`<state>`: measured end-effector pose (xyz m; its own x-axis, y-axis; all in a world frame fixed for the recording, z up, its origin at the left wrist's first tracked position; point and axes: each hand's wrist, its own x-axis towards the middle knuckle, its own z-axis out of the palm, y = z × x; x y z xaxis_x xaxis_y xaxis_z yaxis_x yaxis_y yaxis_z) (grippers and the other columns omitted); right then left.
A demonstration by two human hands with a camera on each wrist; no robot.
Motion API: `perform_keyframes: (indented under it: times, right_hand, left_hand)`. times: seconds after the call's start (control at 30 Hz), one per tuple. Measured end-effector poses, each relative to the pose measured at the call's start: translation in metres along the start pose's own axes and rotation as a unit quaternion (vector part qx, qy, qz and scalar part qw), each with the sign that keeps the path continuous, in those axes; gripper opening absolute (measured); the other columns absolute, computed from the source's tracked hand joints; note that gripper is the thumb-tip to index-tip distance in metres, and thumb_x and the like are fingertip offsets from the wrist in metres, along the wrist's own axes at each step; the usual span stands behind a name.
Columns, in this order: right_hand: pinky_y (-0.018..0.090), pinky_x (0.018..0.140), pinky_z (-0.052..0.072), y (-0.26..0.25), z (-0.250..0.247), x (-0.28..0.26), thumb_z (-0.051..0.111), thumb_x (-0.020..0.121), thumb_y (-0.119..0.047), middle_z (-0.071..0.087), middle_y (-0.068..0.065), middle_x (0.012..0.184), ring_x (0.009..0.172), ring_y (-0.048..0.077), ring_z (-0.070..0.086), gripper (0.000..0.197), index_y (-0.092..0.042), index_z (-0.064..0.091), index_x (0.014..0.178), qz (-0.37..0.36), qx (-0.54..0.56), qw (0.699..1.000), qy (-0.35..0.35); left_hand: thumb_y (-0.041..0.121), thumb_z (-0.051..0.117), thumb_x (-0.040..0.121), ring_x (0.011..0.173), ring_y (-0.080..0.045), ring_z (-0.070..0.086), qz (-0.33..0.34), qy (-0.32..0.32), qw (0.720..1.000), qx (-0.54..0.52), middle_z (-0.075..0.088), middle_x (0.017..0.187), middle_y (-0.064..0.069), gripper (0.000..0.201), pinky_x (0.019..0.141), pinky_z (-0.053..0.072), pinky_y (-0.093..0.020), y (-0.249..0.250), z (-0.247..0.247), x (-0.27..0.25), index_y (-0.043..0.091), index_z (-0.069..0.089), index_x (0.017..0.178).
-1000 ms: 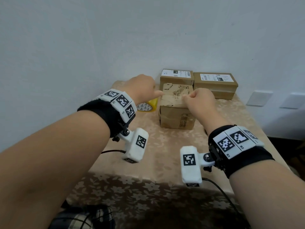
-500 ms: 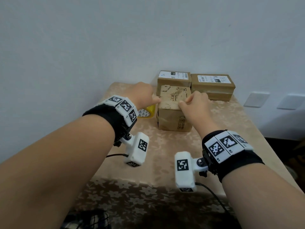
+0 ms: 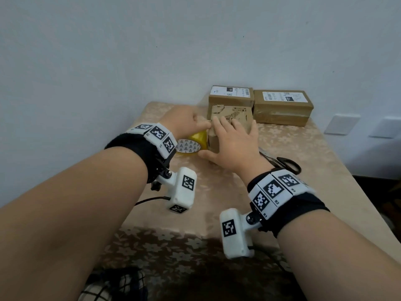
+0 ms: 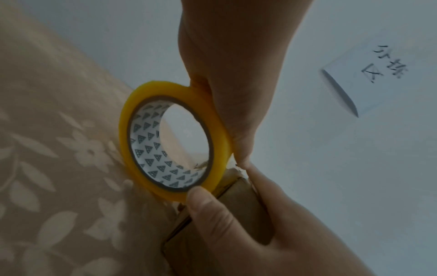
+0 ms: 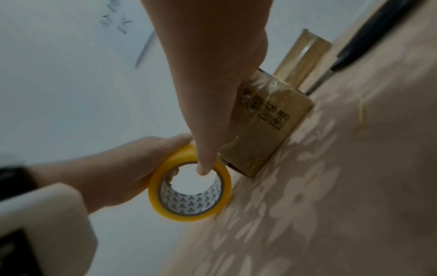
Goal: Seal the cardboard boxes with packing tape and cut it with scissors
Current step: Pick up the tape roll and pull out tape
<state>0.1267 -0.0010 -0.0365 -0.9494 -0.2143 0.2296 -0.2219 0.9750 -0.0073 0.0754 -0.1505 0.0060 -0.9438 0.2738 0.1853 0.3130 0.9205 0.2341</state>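
Note:
A small brown cardboard box (image 3: 238,111) stands mid-table. My right hand (image 3: 232,144) lies flat over its top, fingers spread and straight, thumb down along the near face. My left hand (image 3: 184,120) grips the yellow tape roll (image 3: 199,137) against the box's left side, low near the cloth. In the left wrist view the left hand (image 4: 236,56) clasps the roll (image 4: 153,88) from above, and the right hand (image 4: 283,242) meets it at the box (image 4: 243,201) corner. The right wrist view shows roll (image 5: 182,155) and box (image 5: 264,134) touching. Black scissors (image 3: 286,164) lie right of the box.
Two taped boxes with white labels (image 3: 231,95) (image 3: 282,107) stand against the wall behind. The table (image 3: 303,148) has a beige flowered cloth; its right edge drops off beyond the scissors. White wall plates (image 3: 341,123) sit at the right.
My right hand, earlier curled and pinching at the box top, has spread flat over the box. The left hand has stayed at the box's left side with the roll.

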Motion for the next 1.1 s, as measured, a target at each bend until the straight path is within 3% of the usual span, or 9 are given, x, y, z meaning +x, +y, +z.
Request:
perform_keyframes:
  times: [0.17, 0.23, 0.33, 0.47, 0.63, 0.8, 0.9, 1.0, 1.1]
  right_hand:
    - [0.054, 0.108, 0.021, 0.002, 0.001, 0.003, 0.043, 0.083, -0.073, 0.026, 0.001, 0.155, 0.138, 0.028, 0.027, 0.087, -0.029, 0.015, 0.152, 0.011, -0.020, 0.998, 0.052]
    - [0.056, 0.110, 0.018, 0.002, 0.003, 0.006, 0.045, 0.084, -0.070, 0.030, -0.001, 0.153, 0.138, 0.027, 0.027, 0.080, -0.031, 0.021, 0.150, 0.023, -0.010, 0.998, 0.051]
    - [0.059, 0.112, 0.007, -0.001, 0.005, 0.009, 0.047, 0.085, -0.066, 0.026, -0.004, 0.155, 0.144, 0.026, 0.020, 0.075, -0.036, 0.022, 0.149, 0.036, -0.004, 0.999, 0.033]
    - [0.057, 0.114, 0.008, 0.006, 0.000, 0.003, 0.052, 0.084, -0.057, 0.026, -0.008, 0.156, 0.145, 0.023, 0.019, 0.074, -0.037, 0.022, 0.149, 0.012, 0.030, 0.999, 0.032]
    - [0.051, 0.116, 0.008, 0.024, -0.008, -0.017, 0.055, 0.084, -0.052, 0.026, -0.010, 0.156, 0.145, 0.016, 0.021, 0.072, -0.038, 0.025, 0.149, -0.023, 0.050, 0.998, 0.026]
    - [0.049, 0.117, 0.004, 0.025, -0.005, -0.024, 0.049, 0.090, -0.051, 0.019, -0.008, 0.159, 0.146, 0.014, 0.016, 0.071, -0.034, 0.018, 0.151, -0.032, 0.021, 0.999, 0.018]
    - [0.050, 0.117, 0.001, 0.023, -0.003, -0.023, 0.047, 0.091, -0.050, 0.016, -0.007, 0.160, 0.146, 0.016, 0.014, 0.071, -0.032, 0.016, 0.152, -0.027, 0.014, 1.000, 0.007]
    - [0.051, 0.117, -0.001, 0.023, -0.003, -0.021, 0.044, 0.091, -0.053, 0.012, -0.006, 0.160, 0.147, 0.017, 0.011, 0.072, -0.032, 0.013, 0.152, -0.019, 0.017, 1.000, -0.011]
    - [0.049, 0.117, -0.004, 0.022, -0.008, -0.022, 0.028, 0.093, -0.063, 0.010, -0.007, 0.161, 0.147, 0.015, 0.008, 0.070, -0.030, 0.015, 0.153, -0.004, 0.068, 0.997, -0.034]
  left_hand:
    - [0.053, 0.060, 0.083, 0.080, -0.015, 0.048, 0.046, 0.021, 0.989, -0.141, 0.051, 0.089, 0.000, 0.042, 0.066, 0.038, -0.023, -0.010, 0.004, -0.012, 0.015, 0.050, 0.100]
    - [0.055, 0.069, 0.074, 0.092, -0.013, 0.045, 0.075, 0.006, 0.984, -0.159, 0.047, 0.103, -0.002, 0.057, 0.074, 0.038, -0.022, -0.015, 0.004, -0.020, 0.017, 0.049, 0.110]
    - [0.038, 0.080, 0.071, 0.107, -0.015, 0.044, 0.094, -0.023, 0.988, -0.124, 0.049, 0.116, -0.005, 0.059, 0.084, 0.033, -0.024, -0.027, 0.006, -0.029, 0.016, 0.050, 0.117]
    - [0.032, 0.080, 0.072, 0.108, -0.010, 0.049, 0.122, 0.016, 0.981, -0.148, 0.054, 0.113, 0.008, 0.054, 0.086, 0.035, -0.021, -0.024, 0.001, -0.043, 0.016, 0.056, 0.118]
    - [0.037, 0.074, 0.077, 0.102, -0.007, 0.053, 0.151, 0.062, 0.977, -0.140, 0.064, 0.111, 0.005, 0.042, 0.086, 0.038, -0.021, -0.001, -0.010, -0.062, 0.018, 0.065, 0.114]
    - [0.041, 0.069, 0.082, 0.101, -0.013, 0.057, 0.141, 0.007, 0.987, -0.082, 0.066, 0.111, 0.004, 0.040, 0.086, 0.044, -0.031, 0.008, -0.013, -0.070, 0.019, 0.066, 0.116]
    - [0.040, 0.066, 0.085, 0.086, -0.010, 0.047, 0.112, -0.040, 0.993, 0.017, 0.061, 0.100, 0.003, 0.038, 0.071, 0.034, -0.025, 0.007, -0.013, -0.072, 0.024, 0.064, 0.119]
    - [0.040, 0.065, 0.085, 0.084, -0.010, 0.044, 0.100, -0.057, 0.993, 0.039, 0.058, 0.097, 0.004, 0.040, 0.069, 0.031, -0.024, 0.009, -0.012, -0.070, 0.026, 0.062, 0.122]
    - [0.039, 0.065, 0.085, 0.076, -0.009, 0.043, 0.108, -0.080, 0.989, 0.059, 0.050, 0.084, 0.011, 0.040, 0.064, 0.032, -0.024, 0.016, -0.010, -0.066, 0.024, 0.062, 0.122]
